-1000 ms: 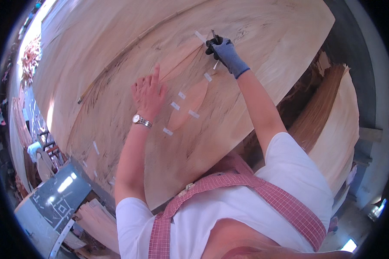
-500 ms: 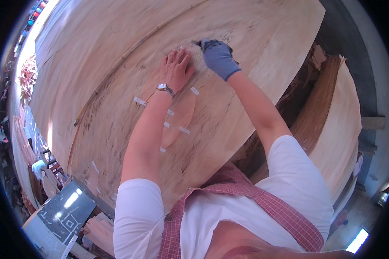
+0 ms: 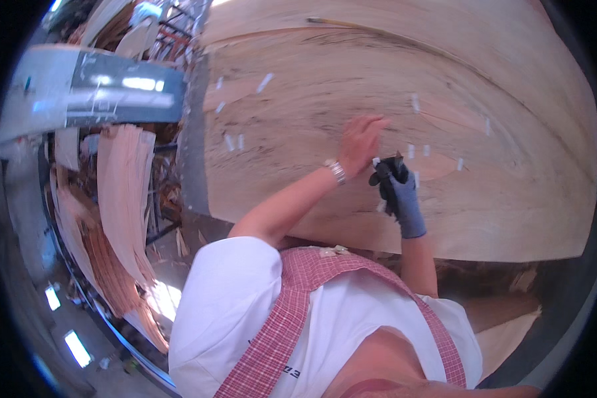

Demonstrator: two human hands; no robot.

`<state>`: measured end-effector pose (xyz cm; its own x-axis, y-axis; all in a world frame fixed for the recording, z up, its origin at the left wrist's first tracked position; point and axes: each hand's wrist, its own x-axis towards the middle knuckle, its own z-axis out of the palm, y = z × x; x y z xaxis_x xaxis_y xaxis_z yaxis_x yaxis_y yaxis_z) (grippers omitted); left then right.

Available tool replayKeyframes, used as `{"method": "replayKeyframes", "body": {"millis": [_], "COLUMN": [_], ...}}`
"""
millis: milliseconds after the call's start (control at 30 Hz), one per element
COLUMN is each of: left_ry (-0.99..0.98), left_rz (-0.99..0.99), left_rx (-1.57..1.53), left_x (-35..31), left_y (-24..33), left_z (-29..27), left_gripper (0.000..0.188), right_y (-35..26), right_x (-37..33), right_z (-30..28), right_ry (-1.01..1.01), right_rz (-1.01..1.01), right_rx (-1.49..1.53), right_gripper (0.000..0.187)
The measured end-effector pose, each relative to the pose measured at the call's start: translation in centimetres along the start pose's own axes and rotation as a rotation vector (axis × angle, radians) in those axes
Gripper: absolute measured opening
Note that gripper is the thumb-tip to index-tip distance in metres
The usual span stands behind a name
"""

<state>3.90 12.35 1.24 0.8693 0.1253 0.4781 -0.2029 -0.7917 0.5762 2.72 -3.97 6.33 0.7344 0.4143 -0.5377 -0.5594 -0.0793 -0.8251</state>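
Taped wood sheet [image 3: 298, 93] spread before the person, both hands over it.
White tape strips [image 3: 415, 103] edge a pinkish patch [image 3: 438, 167] in the sheet; beside it, the gloved right hand [image 3: 399, 192] grips a dark pointed tool [image 3: 399, 158]. Just left, the bare left hand [image 3: 361, 144] is empty, fingers extended; whether it touches the wood I cannot tell. Beyond lies a thin stick [image 3: 331, 22]; far left, pale sheets [image 3: 121, 192].

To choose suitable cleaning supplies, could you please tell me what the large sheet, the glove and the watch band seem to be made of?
Large sheet: probably bare wood veneer, matte, given its streaky grain and dark flecks. Glove: apparently dull blue-grey fabric, with a black, perhaps rubbery coating toward the finger end. Watch band: likely polished metal, judging by its silvery shine.
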Motion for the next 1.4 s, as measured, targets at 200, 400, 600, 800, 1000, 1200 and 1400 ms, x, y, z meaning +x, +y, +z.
{"method": "replayKeyframes", "body": {"millis": [200, 400, 600, 800, 1000, 1200, 1400], "left_ry": [-0.036, -0.004, 0.047, -0.123, -0.134, -0.346, -0.380], "left_rz": [-1.167, -1.028, -0.580, -0.256, 0.035, 0.185, 0.159], "left_rx": [-1.129, -0.956, -0.329, 0.137, 0.225, 0.251, 0.222], "left_x": [-10.5, -16.3, -15.1, -10.9, -15.8, -16.8, -16.3], "left_y": [-3.2, -10.2, -20.4, -25.6, -26.4, -24.2, -25.2], "left_z": [-13.6, -22.0, -28.2, -30.1, -30.7, -32.4, -33.2], "left_gripper": [0.013, 0.012, 0.011, 0.020, 0.042, 0.050, 0.048], "right_y": [3.4, 5.9, 9.5, 11.5, 12.3, 13.0, 8.7], "right_x": [0.7, 0.4, 1.0, 3.5, 3.8, 4.2, 3.6], "right_z": [11.4, 22.3, 31.3, 38.1, 38.7, 37.5, 34.7], "right_ry": [-0.199, -0.308, -0.062, 0.107, 0.164, 0.223, 0.032], "right_rz": [0.003, 0.007, 0.118, 0.145, 0.135, -0.298, -0.105], "right_rx": [-0.064, -0.102, -0.090, 0.070, 0.036, -0.650, -0.366], "right_gripper": [0.021, 0.036, 0.024, 0.020, 0.015, 0.018, 0.032]}}
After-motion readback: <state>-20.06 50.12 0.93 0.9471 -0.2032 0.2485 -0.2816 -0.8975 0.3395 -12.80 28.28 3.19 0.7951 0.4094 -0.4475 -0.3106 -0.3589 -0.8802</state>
